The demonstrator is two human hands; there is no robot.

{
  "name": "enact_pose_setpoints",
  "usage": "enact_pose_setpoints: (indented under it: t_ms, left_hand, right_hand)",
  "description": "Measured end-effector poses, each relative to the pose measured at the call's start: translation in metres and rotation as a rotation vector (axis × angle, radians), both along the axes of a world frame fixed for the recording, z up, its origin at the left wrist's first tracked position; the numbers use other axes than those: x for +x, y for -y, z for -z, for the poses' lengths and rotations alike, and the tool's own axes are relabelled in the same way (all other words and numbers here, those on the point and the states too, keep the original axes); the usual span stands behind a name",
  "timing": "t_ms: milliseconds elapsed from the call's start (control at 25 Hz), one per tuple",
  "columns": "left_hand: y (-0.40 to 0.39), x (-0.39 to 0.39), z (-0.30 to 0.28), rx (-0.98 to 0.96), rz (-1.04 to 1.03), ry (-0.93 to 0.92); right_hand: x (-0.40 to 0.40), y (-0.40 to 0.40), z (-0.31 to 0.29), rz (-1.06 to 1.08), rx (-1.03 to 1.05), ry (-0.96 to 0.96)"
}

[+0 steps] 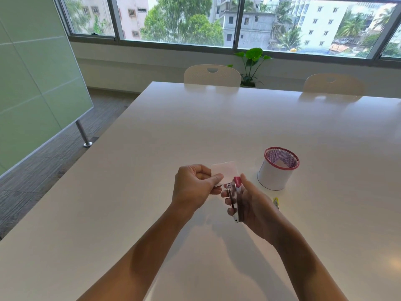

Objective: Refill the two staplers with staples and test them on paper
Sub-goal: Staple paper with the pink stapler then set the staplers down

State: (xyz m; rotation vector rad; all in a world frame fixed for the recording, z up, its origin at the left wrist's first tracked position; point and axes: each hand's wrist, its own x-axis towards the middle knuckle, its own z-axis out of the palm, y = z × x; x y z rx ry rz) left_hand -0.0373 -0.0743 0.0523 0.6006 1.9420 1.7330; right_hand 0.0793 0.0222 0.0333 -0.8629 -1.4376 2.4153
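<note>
Up above the white table (130, 192), left hand (193, 187) pinching a paper slip (224, 171), right hand (249, 203) at three o'clock clamped around a pink-tipped stapler (235, 192), nose at twelve, touching the slip's lower corner.

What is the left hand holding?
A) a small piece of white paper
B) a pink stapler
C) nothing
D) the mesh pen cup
A: the left hand pinches a small white paper by its edge, while the right hand grips the pink stapler beside it.
</note>
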Motion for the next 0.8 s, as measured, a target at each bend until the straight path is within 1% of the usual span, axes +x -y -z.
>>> enact_pose_setpoints:
  t_ms: [200,280,440,480,680,800]
  left_hand:
    - [-0.002,0.0,0.0,-0.029,0.014,-0.029]
    - [-0.002,-0.001,-0.001,-0.029,0.025,-0.018]
    - [-0.002,0.0,-0.002,-0.048,0.064,-0.006]
    - [-0.002,0.0,-0.003,-0.054,0.076,-0.004]
    - [-0.002,-0.002,-0.003,-0.041,0.093,0.032]
    - [-0.002,-0.002,-0.002,-0.031,0.096,0.045]
  right_hand:
    - [-0.001,-0.006,0.003,0.041,-0.135,0.009]
    - [-0.001,-0.008,0.003,0.038,-0.174,-0.018]
    - [0.0,-0.011,0.002,-0.001,-0.358,-0.102]
    - [0.0,-0.012,0.002,-0.004,-0.377,-0.115]
    - [-0.003,-0.013,0.008,-0.011,-0.255,-0.123]
    - [-0.004,-0.015,0.014,-0.005,-0.261,-0.142]
